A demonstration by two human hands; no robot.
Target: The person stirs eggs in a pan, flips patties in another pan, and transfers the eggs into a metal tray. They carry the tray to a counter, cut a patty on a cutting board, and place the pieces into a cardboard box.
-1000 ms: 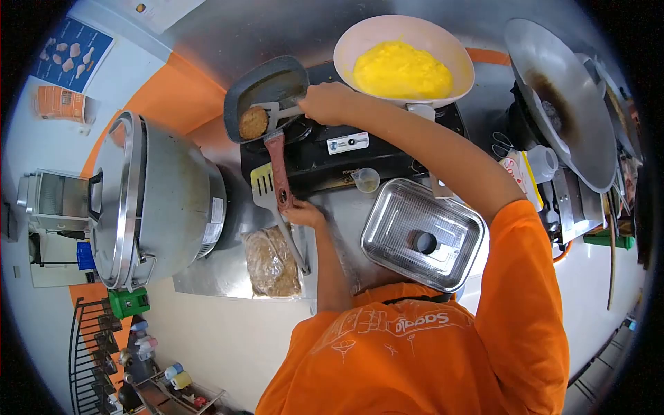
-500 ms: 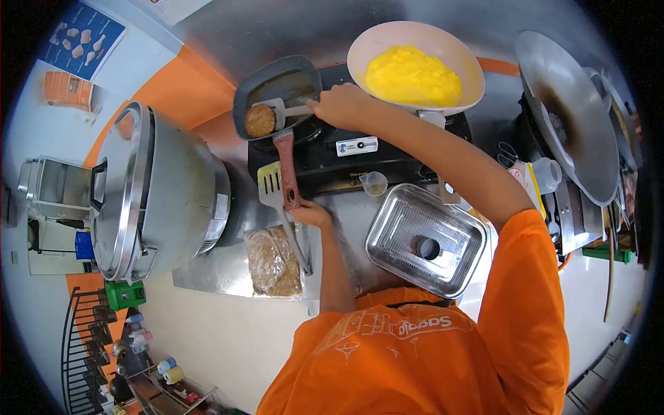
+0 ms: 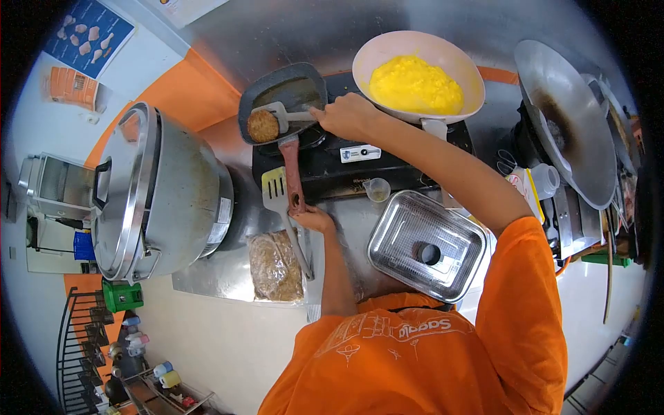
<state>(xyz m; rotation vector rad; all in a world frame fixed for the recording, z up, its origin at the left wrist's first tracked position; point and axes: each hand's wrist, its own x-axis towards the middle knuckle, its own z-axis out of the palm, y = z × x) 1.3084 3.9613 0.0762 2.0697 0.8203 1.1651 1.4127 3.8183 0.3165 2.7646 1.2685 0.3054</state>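
My right hand (image 3: 344, 116) is closed on the handle of a grey spatula (image 3: 299, 116), whose blade lies against a browned patty (image 3: 263, 126) at the left of the dark square pan (image 3: 315, 81). My left hand (image 3: 315, 218) grips the pan's reddish handle (image 3: 292, 173). Beside that handle is a slotted spatula (image 3: 275, 188) with a pale yellow head, its stem running down past my left hand. Yellow egg (image 3: 417, 84) spreads in the round pale pan (image 3: 476, 83) on the black stove (image 3: 332, 176). A plastic bag of brown food (image 3: 275, 266) lies on the counter.
The large steel cooker (image 3: 176, 190) stands at left. A metal tray (image 3: 449, 266) with a dark ring on it and a small clear cup (image 3: 377, 189) sit before the stove. On the right are a big wok (image 3: 570, 124) and a white bottle (image 3: 545, 181).
The whole view has shifted slightly. The patty sits a little differently against the spatula in the pan. Both hands keep their holds.
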